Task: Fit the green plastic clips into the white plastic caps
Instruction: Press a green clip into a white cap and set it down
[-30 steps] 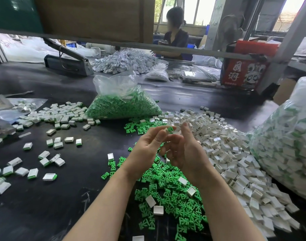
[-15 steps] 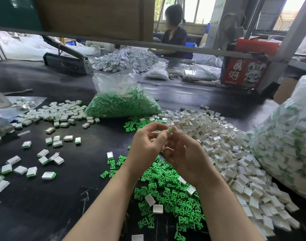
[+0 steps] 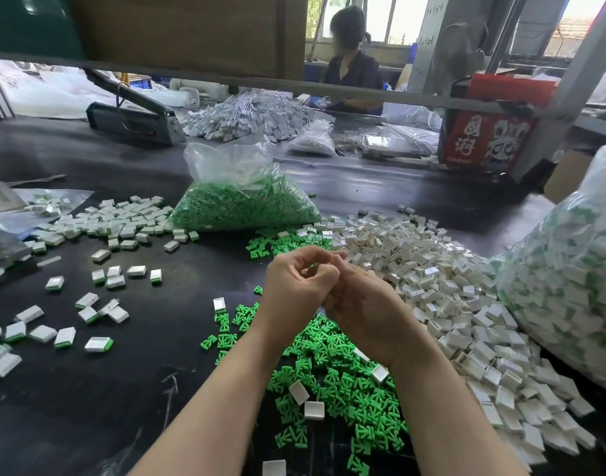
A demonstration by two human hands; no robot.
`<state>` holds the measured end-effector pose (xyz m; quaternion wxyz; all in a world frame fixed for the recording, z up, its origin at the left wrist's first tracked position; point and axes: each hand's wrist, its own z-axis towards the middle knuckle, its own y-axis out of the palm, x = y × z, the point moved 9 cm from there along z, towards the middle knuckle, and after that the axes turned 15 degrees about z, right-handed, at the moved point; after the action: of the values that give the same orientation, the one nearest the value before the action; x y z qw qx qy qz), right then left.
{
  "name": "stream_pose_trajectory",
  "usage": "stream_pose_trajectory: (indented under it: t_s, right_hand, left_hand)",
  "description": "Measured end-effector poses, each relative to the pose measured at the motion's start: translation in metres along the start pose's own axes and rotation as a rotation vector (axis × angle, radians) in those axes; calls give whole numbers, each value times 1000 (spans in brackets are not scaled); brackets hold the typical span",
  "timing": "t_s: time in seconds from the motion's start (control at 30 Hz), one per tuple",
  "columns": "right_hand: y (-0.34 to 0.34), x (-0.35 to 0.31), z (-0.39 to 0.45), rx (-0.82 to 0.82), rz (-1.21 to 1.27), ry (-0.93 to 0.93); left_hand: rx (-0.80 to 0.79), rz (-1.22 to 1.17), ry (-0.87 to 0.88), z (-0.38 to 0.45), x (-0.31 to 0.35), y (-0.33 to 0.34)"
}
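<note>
green clips (image 3: 332, 379) lie in a loose heap on the black table (image 3: 71, 424), right under the two forearms, with a few stray caps mixed in on top of them. a smaller scatter of clips sits farther back, just in front of the clear bag of clips (image 3: 243, 204). white caps (image 3: 442, 290) form a big pile to the right of the hands, running from the bag down toward the near edge.

the left hand (image 3: 296, 290) and right hand (image 3: 363, 300) meet above the clip heap, touching each other. the left hand's fingers are curled in tight with thumb and fingertips pinched together at the top; the right hand's fingers fold in toward the same spot. a sliver of white shows between the fingertips, but i cannot tell what either hand grips, since the backs of the hands hide it.

finished pieces (image 3: 99, 344), white with a green edge, are scattered over the left side of the table, and a large clear sack (image 3: 569, 286) of them rests against the cap pile at the right. a person (image 3: 349, 63) sits at the far bench, beyond a red box (image 3: 483, 139).
</note>
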<state>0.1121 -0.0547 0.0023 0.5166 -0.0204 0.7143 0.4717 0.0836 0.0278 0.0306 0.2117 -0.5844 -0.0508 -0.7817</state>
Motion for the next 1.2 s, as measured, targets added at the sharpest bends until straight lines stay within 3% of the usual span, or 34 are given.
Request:
stream_pose_trajectory:
  t_s: [0.53,1.2]
  right_hand:
    - [-13,1,4,110,-82,-122]
    - [-18,3,3,209,-90,-184]
  left_hand:
    - [-92,-104,-89,1,-18,17]
    - [-144,-135,-67,2,-22,21]
